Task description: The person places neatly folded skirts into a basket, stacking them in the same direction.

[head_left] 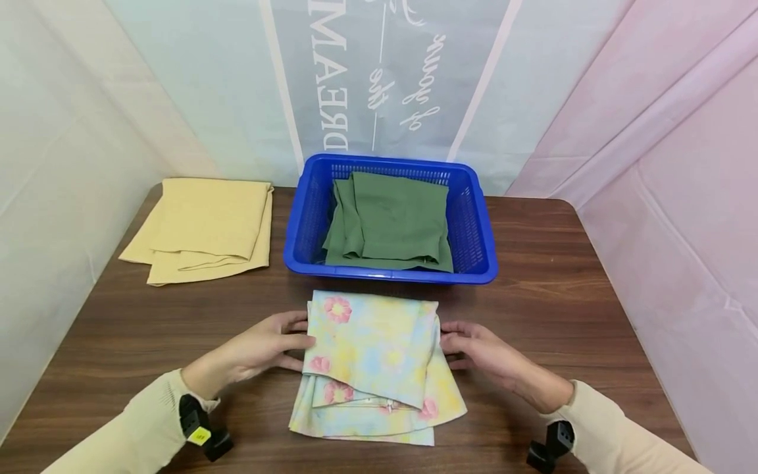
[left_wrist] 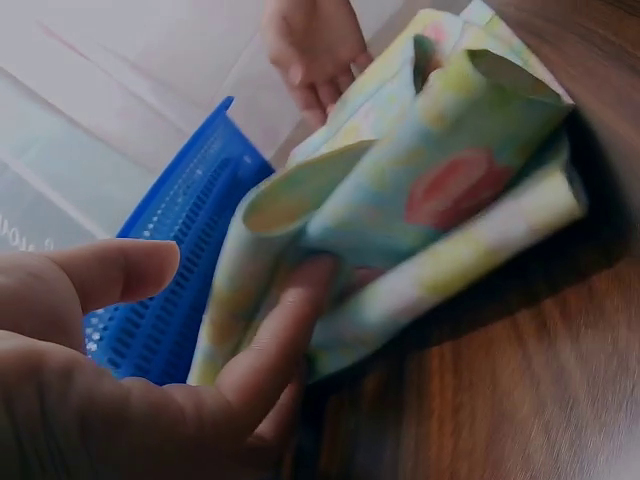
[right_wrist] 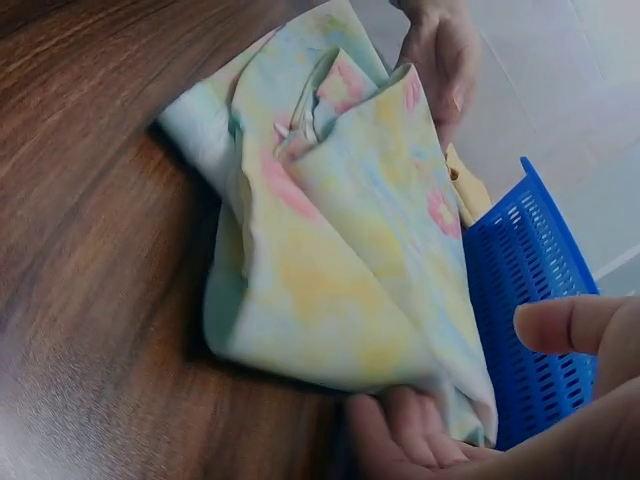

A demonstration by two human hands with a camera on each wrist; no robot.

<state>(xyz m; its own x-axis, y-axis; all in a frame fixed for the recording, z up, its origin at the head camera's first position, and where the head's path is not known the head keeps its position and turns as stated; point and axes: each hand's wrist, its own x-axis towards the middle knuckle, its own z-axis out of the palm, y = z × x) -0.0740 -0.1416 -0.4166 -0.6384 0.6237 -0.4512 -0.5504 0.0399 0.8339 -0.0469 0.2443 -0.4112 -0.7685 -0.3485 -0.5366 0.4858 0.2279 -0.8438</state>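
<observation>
A folded floral cloth (head_left: 373,342) in pale yellow and blue with pink flowers lies on the table in front of the basket. Its layers stack unevenly, wider toward the near side. At its left edge is my left hand (head_left: 263,345); the left wrist view shows fingers (left_wrist: 285,335) reaching into the folds, with the thumb held away. My right hand (head_left: 485,355) is at the opposite edge. In the right wrist view its fingertips (right_wrist: 410,420) touch the cloth's lower edge, some partly hidden by it, while the thumb stands apart.
Behind the floral cloth stands a blue plastic basket (head_left: 391,274) with a folded green cloth (head_left: 403,217) inside. A folded yellow cloth (head_left: 207,220) lies at the table's back left corner. Printed curtains (head_left: 219,79) hang behind and beside the brown wooden table (head_left: 545,263).
</observation>
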